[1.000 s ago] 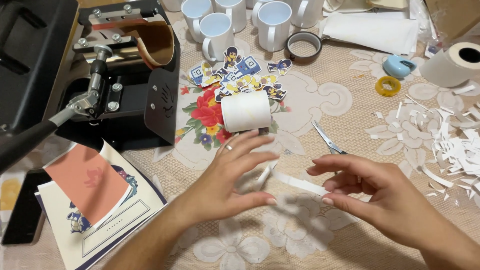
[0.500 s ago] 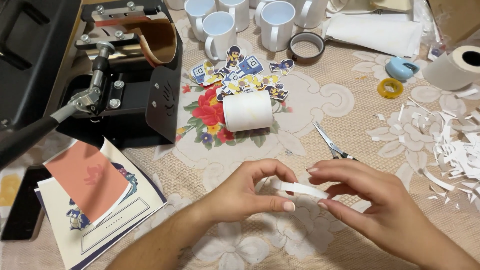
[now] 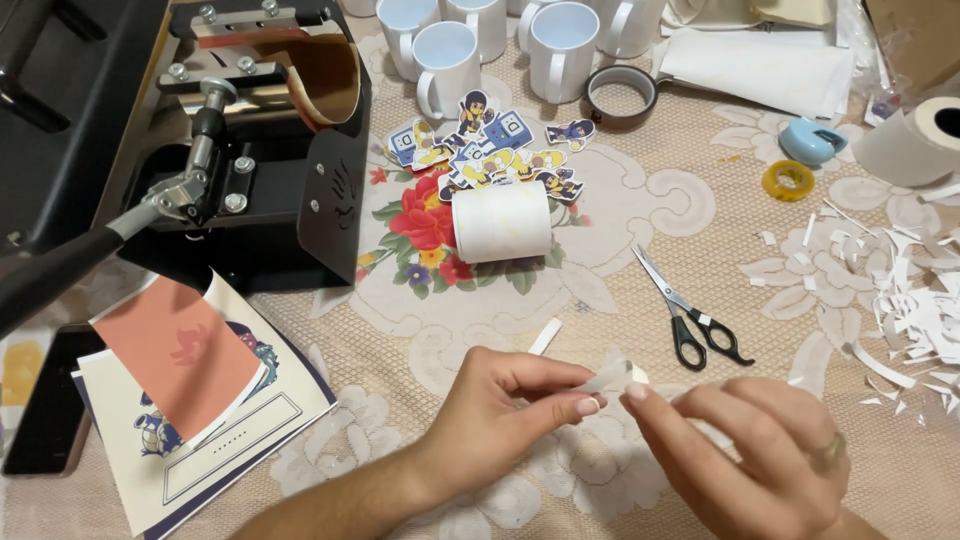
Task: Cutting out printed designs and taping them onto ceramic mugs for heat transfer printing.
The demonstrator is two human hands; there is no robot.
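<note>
Low in the frame's centre, a small white paper strip (image 3: 612,376) is pinched between the fingertips of the left hand (image 3: 505,405) and the right hand (image 3: 745,450), both curled palm-down; it is perhaps tape. Black-handled scissors (image 3: 690,310) lie just above the right hand.

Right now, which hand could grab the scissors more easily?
Probably the right hand. The scissors lie just above it on the tablecloth, handles toward it. The left hand is farther away. Both hands are pinching a small paper strip, so one must let go.
</note>
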